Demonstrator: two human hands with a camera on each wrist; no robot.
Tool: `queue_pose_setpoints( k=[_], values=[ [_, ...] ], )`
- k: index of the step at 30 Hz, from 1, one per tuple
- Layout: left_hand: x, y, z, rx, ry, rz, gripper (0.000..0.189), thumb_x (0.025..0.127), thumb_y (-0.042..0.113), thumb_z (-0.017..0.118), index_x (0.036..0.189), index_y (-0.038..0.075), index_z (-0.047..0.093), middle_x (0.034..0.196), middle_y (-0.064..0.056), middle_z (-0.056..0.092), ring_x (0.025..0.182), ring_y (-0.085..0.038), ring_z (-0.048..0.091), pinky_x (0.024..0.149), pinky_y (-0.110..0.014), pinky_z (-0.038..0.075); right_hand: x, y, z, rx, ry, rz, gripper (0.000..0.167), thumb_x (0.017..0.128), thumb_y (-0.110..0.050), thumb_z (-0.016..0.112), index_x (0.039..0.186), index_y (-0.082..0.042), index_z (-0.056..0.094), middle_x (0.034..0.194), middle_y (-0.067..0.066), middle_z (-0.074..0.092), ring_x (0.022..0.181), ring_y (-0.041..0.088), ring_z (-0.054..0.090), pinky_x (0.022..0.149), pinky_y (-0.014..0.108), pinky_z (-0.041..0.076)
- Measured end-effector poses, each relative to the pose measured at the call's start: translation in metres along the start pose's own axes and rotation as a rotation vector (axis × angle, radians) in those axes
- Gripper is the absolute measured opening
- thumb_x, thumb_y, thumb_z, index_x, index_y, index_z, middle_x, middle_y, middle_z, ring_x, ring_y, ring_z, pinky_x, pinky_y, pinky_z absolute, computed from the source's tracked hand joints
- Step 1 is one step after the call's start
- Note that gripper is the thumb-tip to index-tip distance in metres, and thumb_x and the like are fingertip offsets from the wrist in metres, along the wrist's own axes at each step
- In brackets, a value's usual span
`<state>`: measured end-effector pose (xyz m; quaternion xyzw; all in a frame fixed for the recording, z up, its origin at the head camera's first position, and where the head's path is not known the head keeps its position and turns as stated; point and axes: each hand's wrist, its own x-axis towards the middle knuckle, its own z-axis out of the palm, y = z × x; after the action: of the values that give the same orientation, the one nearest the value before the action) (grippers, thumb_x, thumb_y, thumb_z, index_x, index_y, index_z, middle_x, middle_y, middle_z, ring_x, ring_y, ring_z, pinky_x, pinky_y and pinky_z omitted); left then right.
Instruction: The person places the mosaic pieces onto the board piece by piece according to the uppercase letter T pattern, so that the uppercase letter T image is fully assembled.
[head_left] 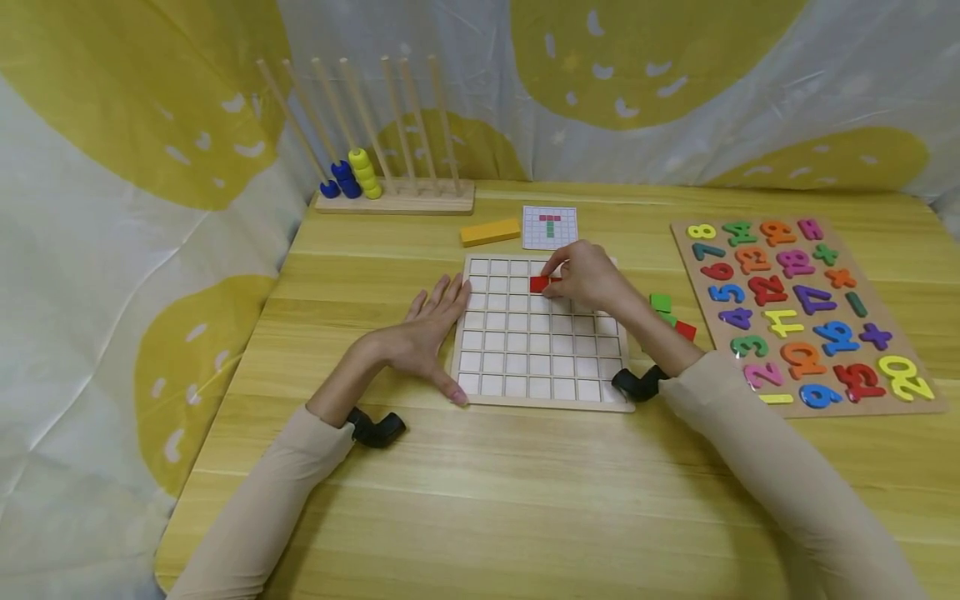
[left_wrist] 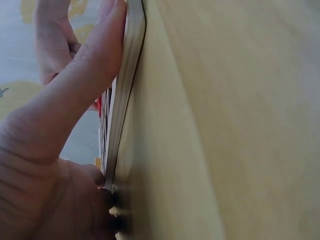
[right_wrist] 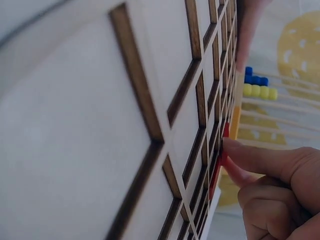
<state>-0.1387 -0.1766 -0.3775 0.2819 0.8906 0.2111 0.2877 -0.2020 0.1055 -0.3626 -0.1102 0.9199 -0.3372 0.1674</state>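
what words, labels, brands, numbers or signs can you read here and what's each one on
"1" to "20": on the number board
"=", "×", "−", "+": same board; the green sign is too small to settle
"T": in coloured squares on the pattern card
No readable words or brands; nothing on the grid board

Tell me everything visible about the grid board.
The grid board looks wooden, with a pale frame and thin dividers between white square cells. It lies flat on the table. The left hand touches its left side. Red tiles show toward its far edge, where the right hand pinches one, hiding some cells.
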Motion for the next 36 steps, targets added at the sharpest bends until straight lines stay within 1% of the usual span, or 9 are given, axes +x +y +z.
queue_pose_setpoints(
  k=[7,11,17,22,24,28,30,31,36],
  values=[
    [0.000,-0.002,0.000,0.002,0.000,0.000,0.159,0.066,0.049,0.096,0.161,0.004,-0.023,0.167,-0.013,-0.036,0.155,-0.032,-0.035,0.127,-0.057,-0.020,0.002,0.005,-0.003,0.122,-0.008,0.054,0.026,0.084,-0.012,0.086,0.108,-0.004,0.078,0.056,-0.007,0.037,0.059,0.011,0.035,0.058,0.026,0.028],
    [0.001,-0.003,0.000,0.006,0.006,0.000,0.160,0.065,0.050,0.097,0.161,0.004,-0.023,0.167,-0.013,-0.035,0.155,-0.033,-0.034,0.127,-0.058,-0.020,0.002,0.006,-0.004,0.139,0.000,0.064,0.026,0.083,-0.012,0.087,0.107,-0.007,0.079,0.054,-0.008,0.035,0.056,0.011,0.033,0.056,0.025,0.028],
    [0.001,-0.001,0.000,0.000,0.003,0.000,0.159,0.066,0.050,0.097,0.162,0.005,-0.022,0.167,-0.013,-0.035,0.155,-0.032,-0.034,0.127,-0.058,-0.020,0.001,0.006,-0.004,0.140,0.001,0.073,0.028,0.082,-0.013,0.088,0.109,-0.009,0.080,0.060,-0.007,0.034,0.060,0.013,0.033,0.057,0.026,0.026],
    [0.001,-0.001,0.000,-0.003,0.001,0.001,0.159,0.067,0.049,0.096,0.162,0.005,-0.023,0.167,-0.012,-0.036,0.155,-0.031,-0.035,0.127,-0.057,-0.020,-0.003,0.013,-0.010,0.157,-0.009,0.048,0.030,0.085,-0.012,0.086,0.114,-0.009,0.079,0.058,-0.004,0.047,0.059,0.012,0.036,0.057,0.027,0.030],
    [0.001,-0.001,0.000,-0.004,0.000,0.001,0.159,0.067,0.049,0.096,0.161,0.005,-0.023,0.167,-0.012,-0.036,0.155,-0.031,-0.035,0.127,-0.057,-0.020,-0.008,0.016,-0.016,0.156,-0.010,0.046,0.031,0.087,-0.014,0.084,0.117,-0.009,0.077,0.071,0.000,0.061,0.061,0.014,0.038,0.059,0.028,0.033],
    [0.001,-0.001,0.000,-0.009,0.000,0.002,0.159,0.066,0.049,0.097,0.161,0.005,-0.023,0.167,-0.012,-0.035,0.155,-0.031,-0.035,0.127,-0.057,-0.020,-0.024,0.026,-0.035,0.125,-0.009,0.069,0.035,0.091,-0.020,0.081,0.124,-0.012,0.075,0.070,0.000,0.053,0.060,0.015,0.034,0.056,0.030,0.030],
    [0.001,-0.001,0.000,-0.012,0.001,0.003,0.159,0.066,0.049,0.096,0.161,0.004,-0.023,0.168,-0.012,-0.035,0.155,-0.032,-0.035,0.127,-0.058,-0.020,-0.034,0.033,-0.046,0.110,-0.005,0.087,0.036,0.092,-0.022,0.080,0.126,-0.011,0.073,0.059,-0.004,0.034,0.057,0.015,0.028,0.052,0.029,0.027],
    [0.001,-0.001,0.000,-0.013,0.001,0.004,0.159,0.066,0.050,0.096,0.161,0.004,-0.023,0.168,-0.012,-0.035,0.155,-0.032,-0.035,0.127,-0.058,-0.020,-0.040,0.037,-0.051,0.104,-0.001,0.094,0.037,0.093,-0.023,0.079,0.127,-0.011,0.072,0.058,-0.005,0.027,0.055,0.014,0.026,0.051,0.029,0.025],
    [0.001,-0.002,0.000,-0.014,0.000,0.001,0.159,0.066,0.050,0.096,0.161,0.004,-0.024,0.167,-0.012,-0.035,0.155,-0.032,-0.035,0.126,-0.058,-0.020,-0.067,0.061,-0.071,0.093,0.008,0.137,0.040,0.096,-0.026,0.076,0.132,-0.010,0.069,0.059,-0.005,0.022,0.051,0.012,0.021,0.046,0.030,0.023]
  ],
)
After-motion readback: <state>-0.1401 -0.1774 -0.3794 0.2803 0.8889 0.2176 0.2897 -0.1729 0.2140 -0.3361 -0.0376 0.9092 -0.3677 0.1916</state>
